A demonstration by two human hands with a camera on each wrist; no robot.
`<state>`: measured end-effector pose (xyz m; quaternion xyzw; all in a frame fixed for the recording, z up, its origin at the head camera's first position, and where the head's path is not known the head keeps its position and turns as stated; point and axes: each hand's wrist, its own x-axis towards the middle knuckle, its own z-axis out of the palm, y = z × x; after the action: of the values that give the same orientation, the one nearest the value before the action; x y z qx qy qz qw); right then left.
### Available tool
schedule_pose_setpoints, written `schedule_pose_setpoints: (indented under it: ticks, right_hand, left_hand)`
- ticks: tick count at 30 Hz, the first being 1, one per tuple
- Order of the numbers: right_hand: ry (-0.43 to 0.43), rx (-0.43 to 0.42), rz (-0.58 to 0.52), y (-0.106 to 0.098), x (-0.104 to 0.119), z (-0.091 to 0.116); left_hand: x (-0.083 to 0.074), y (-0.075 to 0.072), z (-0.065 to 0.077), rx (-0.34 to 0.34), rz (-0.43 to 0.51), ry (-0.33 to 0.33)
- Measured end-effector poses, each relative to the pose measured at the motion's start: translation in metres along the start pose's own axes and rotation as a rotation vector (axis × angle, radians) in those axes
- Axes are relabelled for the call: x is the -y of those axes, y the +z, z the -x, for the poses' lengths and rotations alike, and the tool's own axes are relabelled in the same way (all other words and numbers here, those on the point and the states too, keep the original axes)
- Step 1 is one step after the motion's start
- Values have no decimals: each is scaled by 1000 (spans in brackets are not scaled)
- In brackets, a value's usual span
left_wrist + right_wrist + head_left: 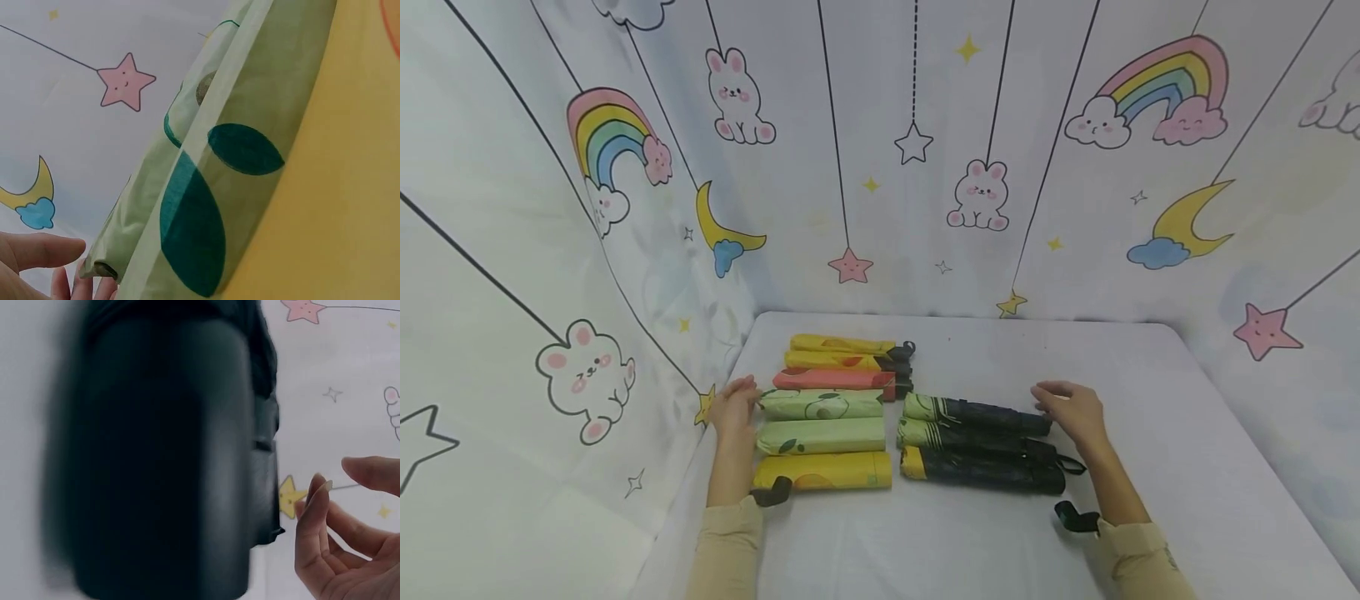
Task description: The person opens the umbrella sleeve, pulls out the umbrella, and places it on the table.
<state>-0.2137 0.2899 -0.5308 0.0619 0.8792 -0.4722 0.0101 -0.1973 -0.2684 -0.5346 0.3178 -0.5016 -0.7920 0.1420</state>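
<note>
White bench [970,542], your left hand [733,408] was slack, nine o'clock of the avocado-print umbrella [822,405], your right hand [1077,412] hung released, three o'clock of a black-green umbrella [981,415]

On the white surface [970,546] we see three yellow rolls [823,472], one red roll [829,380], two green rolls [831,435] and three mostly dark rolls [977,469].

Six bundles [822,436] left, three bundles [973,439] right — on table [865,542], backdrop [880,75] behind
</note>
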Motion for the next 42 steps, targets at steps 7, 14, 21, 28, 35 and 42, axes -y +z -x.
schedule_pose_setpoints:
  ticks: [7,14,21,28,35,42]
  right_hand:
    - [-60,-2,-50,4,7,-3]
    - [-93,5,-82,12,20,-4]
    - [-97,41,-109,25,40,-8]
    - [-130,104,-120,35,53,-13]
    - [-155,131,-123,47,67,-17]
    - [-150,201,-119,63,81,-23]
  left_hand:
    - [-4,4,5,2,-84,49]
    - [-12,11,12,17,-110,197]
    - [-25,25,21,63,-44,194]
    - [-36,33,34,140,-105,142]
    - [-23,33,13,178,-123,128]
    - [-10,35,-2,163,-163,150]
